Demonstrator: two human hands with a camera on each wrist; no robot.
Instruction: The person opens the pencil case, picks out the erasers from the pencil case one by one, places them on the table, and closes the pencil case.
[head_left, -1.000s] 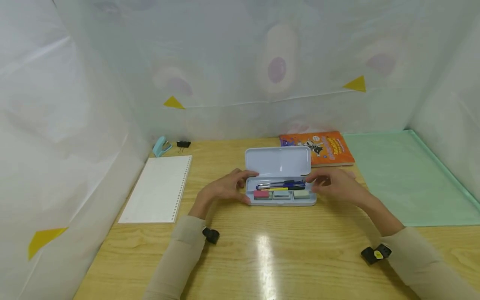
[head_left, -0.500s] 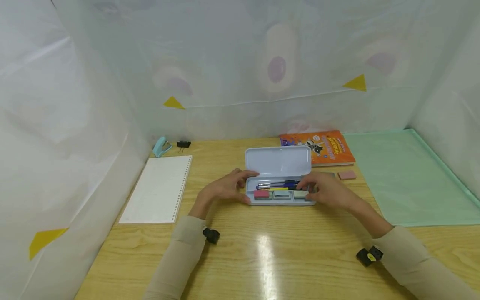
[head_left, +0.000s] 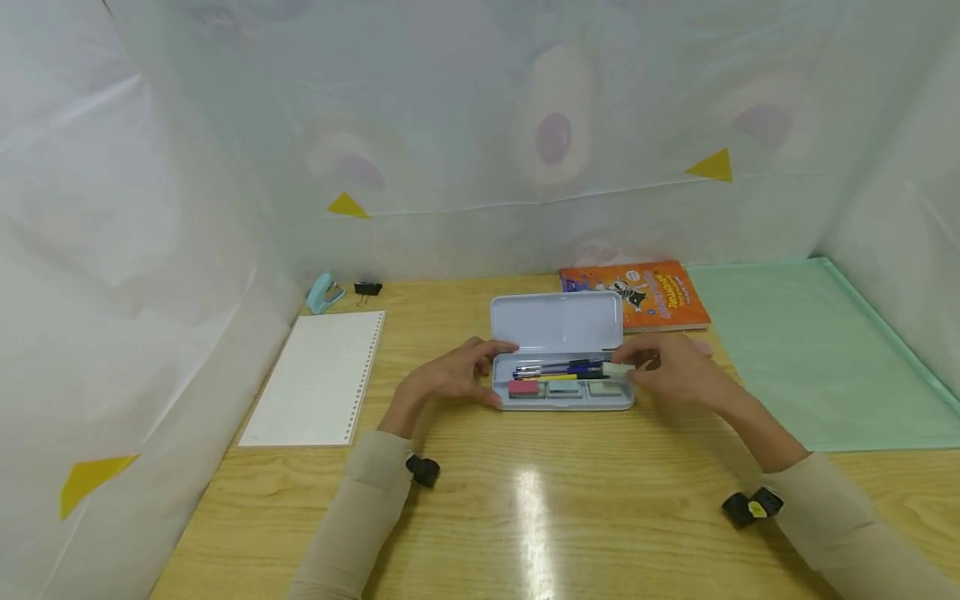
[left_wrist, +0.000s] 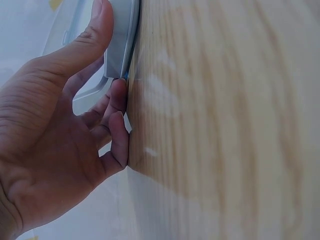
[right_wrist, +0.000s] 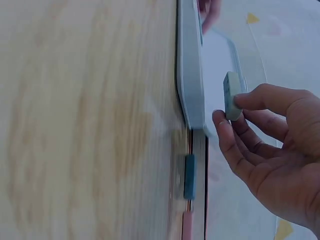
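A light blue pencil case (head_left: 555, 406) lies open on the table, its lid (head_left: 557, 322) tilted back. Inside are several pens (head_left: 562, 367), and compartments in front hold a pink eraser (head_left: 522, 388), a light blue eraser (head_left: 563, 387) and a pale green eraser (head_left: 604, 388). My left hand (head_left: 448, 372) grips the case's left end, thumb at the front corner and index finger at the back; the left wrist view has this thumb (left_wrist: 90, 42) on the case wall. Over the case's right end, my right hand (head_left: 675, 367) pinches another pale green eraser (right_wrist: 231, 95) between thumb and fingers.
Beyond the case lies an orange book (head_left: 660, 296), with a green mat (head_left: 847, 358) to its right. A pink eraser (right_wrist: 187, 226) and a blue eraser (right_wrist: 190, 176) sit right of the case. Lined paper (head_left: 315, 379), a stapler (head_left: 324, 293) and a binder clip (head_left: 367, 288) are at left.
My right hand reached left into the case's right end, then lifted a pale green eraser and drew back to the right. The left hand has stayed on the case.
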